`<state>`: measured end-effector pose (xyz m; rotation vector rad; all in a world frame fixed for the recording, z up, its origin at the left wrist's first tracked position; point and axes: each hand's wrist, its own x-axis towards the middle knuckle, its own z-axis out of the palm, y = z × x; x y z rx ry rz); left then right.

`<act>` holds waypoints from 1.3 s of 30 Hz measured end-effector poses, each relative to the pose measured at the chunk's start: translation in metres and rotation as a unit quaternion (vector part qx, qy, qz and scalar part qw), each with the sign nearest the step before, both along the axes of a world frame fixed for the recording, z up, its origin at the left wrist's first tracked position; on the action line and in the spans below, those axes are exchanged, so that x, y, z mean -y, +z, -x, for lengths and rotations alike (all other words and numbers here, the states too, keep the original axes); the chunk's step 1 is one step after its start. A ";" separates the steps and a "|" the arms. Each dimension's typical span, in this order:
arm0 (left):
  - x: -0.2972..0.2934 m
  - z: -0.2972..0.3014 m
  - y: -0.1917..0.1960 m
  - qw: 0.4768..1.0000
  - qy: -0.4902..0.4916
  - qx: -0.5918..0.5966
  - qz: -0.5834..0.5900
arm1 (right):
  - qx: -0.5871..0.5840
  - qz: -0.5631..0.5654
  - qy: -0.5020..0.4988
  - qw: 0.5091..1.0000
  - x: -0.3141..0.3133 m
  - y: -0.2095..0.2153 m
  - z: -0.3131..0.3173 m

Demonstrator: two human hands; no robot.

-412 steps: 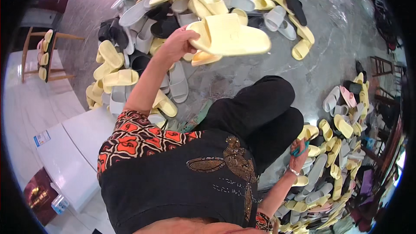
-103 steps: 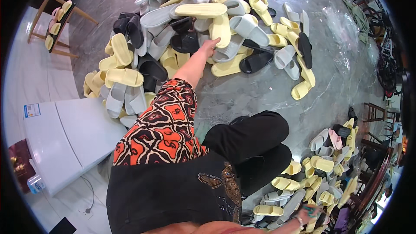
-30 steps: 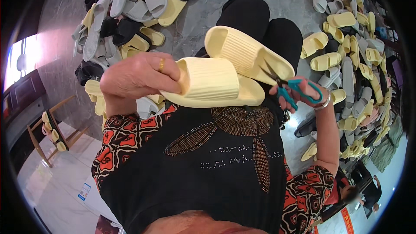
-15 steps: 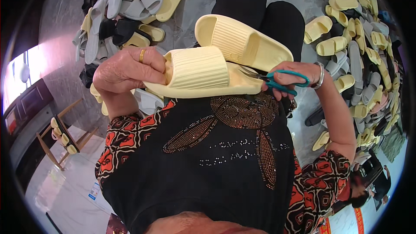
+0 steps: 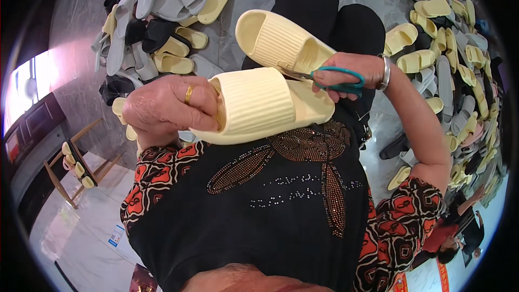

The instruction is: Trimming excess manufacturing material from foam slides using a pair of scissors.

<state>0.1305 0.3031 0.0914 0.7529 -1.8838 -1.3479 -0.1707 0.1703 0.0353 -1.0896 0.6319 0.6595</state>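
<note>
head view, step: cutting at the join between the two pale yellow ribbed foam slide slippers [image 5: 270,94] with the small teal-handled scissors [image 5: 324,75]. Judgement: the blades look set where the two slippers meet, probably on a tie or tag; too small to tell which.
head view, doing it well: hold the pair steady and pulled slightly apart so the join shows; cut with the blade tips only, clear of the foam strap; keep the left thumb back from the blade line.
head view, left hand: left hand [image 5: 170,105] closed around the toe end of the nearer slipper, fingers hooked into the strap opening, gold ring showing. Firm grip, holding the pair up in front of the torso.
head view, right hand: right hand [image 5: 348,73] closed on the scissors, fingers through the teal loops, silver bangle at the wrist. Blades point left into the gap between the slippers; how far they are parted I cannot tell.
head view, slipper position: held at chest level above the black-trousered knees, the farther slipper tilted away, the nearer one lying across it.
head view, surroundings: heap of grey, black and yellow slippers on the grey stone floor [image 5: 157,27] at upper left; a second spread of yellow and grey slippers [image 5: 448,54] along the right side.
</note>
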 end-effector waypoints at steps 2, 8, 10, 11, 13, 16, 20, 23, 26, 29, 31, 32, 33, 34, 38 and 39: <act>0.004 -0.005 0.000 0.997 -0.080 -0.017 0.000 | 0.036 0.016 -0.020 0.999 -0.003 -0.002 -0.006; 0.018 -0.003 -0.014 0.983 -0.173 -0.063 0.023 | 0.050 0.040 -0.030 0.998 0.001 -0.002 0.010; 0.015 -0.006 -0.014 0.970 -0.235 -0.050 -0.021 | 0.080 0.018 -0.027 0.996 0.001 -0.001 0.016; 0.015 -0.007 -0.015 0.972 -0.229 -0.050 -0.020 | 0.080 0.017 -0.021 0.996 0.001 0.001 0.019; 0.014 -0.009 -0.017 0.968 -0.247 -0.041 -0.030 | 0.098 -0.026 -0.036 0.994 0.003 0.006 0.022; 0.012 -0.005 -0.019 0.966 -0.254 -0.045 -0.033 | 0.108 -0.045 -0.021 0.993 0.010 0.013 0.007; 0.012 0.003 -0.021 0.961 -0.264 -0.070 -0.030 | 0.071 -0.027 0.033 0.997 0.014 0.020 -0.032; 0.009 0.010 -0.015 0.962 -0.263 -0.066 -0.035 | 0.014 -0.009 0.081 0.997 0.013 0.020 -0.065; 0.011 0.017 -0.015 0.951 -0.299 -0.075 -0.001 | -0.056 -0.004 0.130 0.990 0.007 0.011 -0.085; 0.007 0.020 -0.023 0.954 -0.287 -0.092 -0.004 | -0.033 0.000 0.097 0.995 0.014 0.016 -0.077; 0.004 0.021 -0.030 0.955 -0.278 -0.104 -0.005 | -0.023 0.001 0.083 0.996 0.023 0.022 -0.066; 0.003 0.022 -0.033 0.956 -0.271 -0.112 -0.010 | -0.003 0.013 0.083 0.996 0.029 0.025 -0.057; 0.002 0.024 -0.035 0.956 -0.265 -0.121 -0.014 | 0.017 0.024 0.083 0.996 0.035 0.028 -0.048; 0.002 0.025 -0.036 0.957 -0.260 -0.129 -0.020 | 0.037 0.036 0.082 0.995 0.041 0.031 -0.040; 0.002 0.033 -0.033 0.961 -0.252 -0.112 -0.032 | 0.041 0.034 0.035 0.998 0.050 0.034 -0.017; 0.003 0.036 -0.031 0.961 -0.252 -0.113 -0.032 | 0.040 0.033 0.035 0.998 0.050 0.035 -0.016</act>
